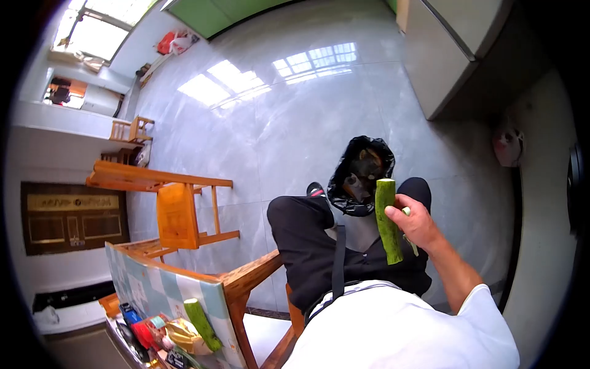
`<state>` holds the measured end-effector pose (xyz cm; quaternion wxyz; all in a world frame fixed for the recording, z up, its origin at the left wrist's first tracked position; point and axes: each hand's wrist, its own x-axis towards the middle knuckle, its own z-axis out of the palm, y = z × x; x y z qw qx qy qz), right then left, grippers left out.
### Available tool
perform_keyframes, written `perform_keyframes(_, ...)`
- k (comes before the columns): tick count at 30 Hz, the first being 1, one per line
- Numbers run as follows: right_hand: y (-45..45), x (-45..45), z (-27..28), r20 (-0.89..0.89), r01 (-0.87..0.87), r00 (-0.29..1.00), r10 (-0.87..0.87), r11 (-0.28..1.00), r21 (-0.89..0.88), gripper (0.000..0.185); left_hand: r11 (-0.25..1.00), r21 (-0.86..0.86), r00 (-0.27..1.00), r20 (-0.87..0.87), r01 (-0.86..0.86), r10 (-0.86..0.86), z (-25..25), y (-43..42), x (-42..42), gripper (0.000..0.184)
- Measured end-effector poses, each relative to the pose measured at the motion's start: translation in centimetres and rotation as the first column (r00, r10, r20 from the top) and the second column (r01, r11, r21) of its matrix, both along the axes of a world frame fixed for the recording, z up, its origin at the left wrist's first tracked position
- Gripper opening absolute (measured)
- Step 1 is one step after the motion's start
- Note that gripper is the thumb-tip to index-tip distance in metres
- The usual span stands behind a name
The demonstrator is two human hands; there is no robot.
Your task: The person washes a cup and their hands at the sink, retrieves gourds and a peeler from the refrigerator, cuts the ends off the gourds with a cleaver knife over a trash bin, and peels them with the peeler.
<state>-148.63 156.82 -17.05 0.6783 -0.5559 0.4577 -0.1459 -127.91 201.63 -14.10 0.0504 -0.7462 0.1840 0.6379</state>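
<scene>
My right hand (pixel 418 224) is closed around a long green gourd piece (pixel 387 224), held nearly upright over my lap. Its top end is cut flat and pale, and its skin is mottled green. A small pale object (pixel 406 211) shows by my thumb, with a thin part hanging below the fingers; I cannot make out what it is. Just beyond the gourd, a bin lined with a black bag (pixel 344 200) stands on the floor between my feet, dark scraps inside. My left hand is out of view. A second green gourd piece (pixel 203 325) lies on the table to the left.
The table (pixel 175 289) has a checked cover and holds a red item (pixel 144 334) and a yellowish bundle (pixel 184 337). A wooden chair (pixel 178 215) stands beyond it. At the right are a tall pale cabinet (pixel 433 67) and a hanging bag (pixel 509 146).
</scene>
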Motion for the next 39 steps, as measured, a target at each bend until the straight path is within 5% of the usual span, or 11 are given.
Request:
perform_keyframes(10,0.5,-1.4,1.0,0.037,0.049,0.998,-0.050,0.998,0.046,0.040,1.000,-0.008,1.000,-0.028,-0.003,0.003,0.9,0.7,0.0,0.026)
perform_keyframes(12,0.5,-1.7,0.8,0.026,0.079,0.996,-0.085,0.980,0.182,0.040,1.000,-0.002,0.999,-0.053,0.007,-0.007,0.8,1.3,-0.1,0.027)
perform_keyframes(16,0.8,-1.1,0.1,0.099,0.089,0.990,-0.100,0.990,0.112,0.040,0.999,0.016,0.990,-0.134,0.043,-0.040,-0.3,2.2,0.0,0.030)
perform_keyframes(29,4.4,1.1,0.9,0.136,0.122,0.980,-0.143,0.981,0.152,0.038,0.879,-0.003,0.804,-0.404,0.476,-0.437,-1.9,-1.1,6.8,0.038)
perform_keyframes(30,4.9,1.0,1.0,0.168,0.119,0.974,-0.155,0.971,0.206,0.038,0.893,0.181,0.897,-0.253,0.413,-0.363,1.0,-4.6,7.1,0.039)
perform_keyframes(32,5.3,1.3,0.8,0.218,0.114,0.962,-0.164,0.967,0.226,0.038,0.946,-0.148,0.951,0.153,0.290,-0.268,2.2,-6.9,8.2,0.036)
perform_keyframes(33,5.7,1.5,0.8,0.235,0.081,0.962,-0.142,0.965,0.251,0.038,0.882,-0.428,0.950,0.306,0.198,-0.064,5.0,-11.0,6.6,0.029)
perform_keyframes(34,5.7,1.9,0.8,0.254,0.041,0.961,-0.112,0.962,0.269,0.039,0.743,-0.668,0.950,0.203,-0.042,0.235,5.4,-14.2,5.2,0.026)
perform_keyframes(37,6.7,3.5,1.7,0.221,0.025,0.974,-0.057,0.989,0.146,0.040,0.358,-0.784,0.858,-0.417,-0.506,0.301,1.7,-20.5,2.3,0.053)
perform_keyframes(39,7.3,4.0,1.5,0.239,-0.019,0.971,-0.014,0.991,0.134,0.040,0.420,-0.705,0.817,-0.539,-0.571,0.205,0.0,-24.5,0.5,0.062)
